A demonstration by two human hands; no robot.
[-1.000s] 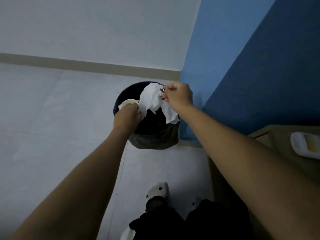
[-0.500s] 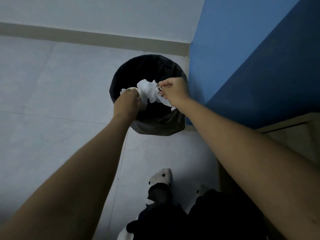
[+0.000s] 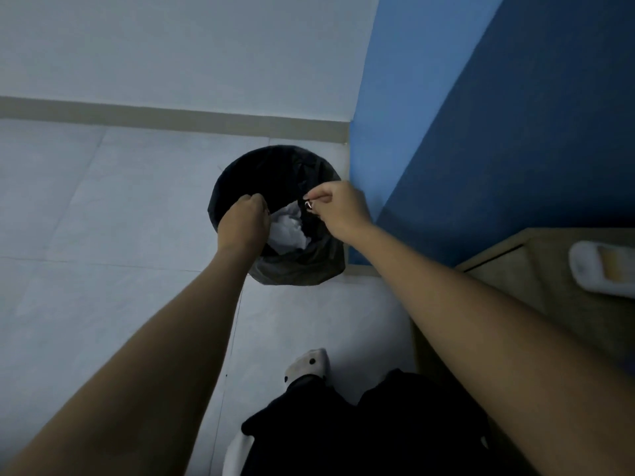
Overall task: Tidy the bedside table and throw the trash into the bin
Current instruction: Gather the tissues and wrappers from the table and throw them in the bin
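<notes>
Plainly, both hands are held over the mouth of the bin (image 3: 275, 214), which stands on the tiled floor (image 3: 103, 235) in the corner where the pale wall meets the blue wall (image 3: 498, 115), a spot that keeps it within reach of the desk (image 3: 556, 290) at the right edge of the view. Crumpled white tissue (image 3: 288, 228) is seen lying inside the black liner, below and between the two hands, so this piece of trash is judged to be already where the task wants it. The left hand (image 3: 244, 223) is curled loosely over the near rim with its back to the camera; whether anything is kept in its grip cannot be told, since the fingers are turned away. The right hand (image 3: 338, 209) is poised over the far right side of the opening with thumb and forefinger pinched together, and a small dark object with a pale edge (image 3: 308, 204) appears to be kept between them; what it is cannot be made out. It is presumably held directly above the opening so that it would fall inside rather than onto the floor. On the desk a white object with a yellow panel (image 3: 601, 269) is left lying, so the tidying is judged to be unfinished. A spotted slipper (image 3: 307, 367) is visible on the floor below the arms.
</notes>
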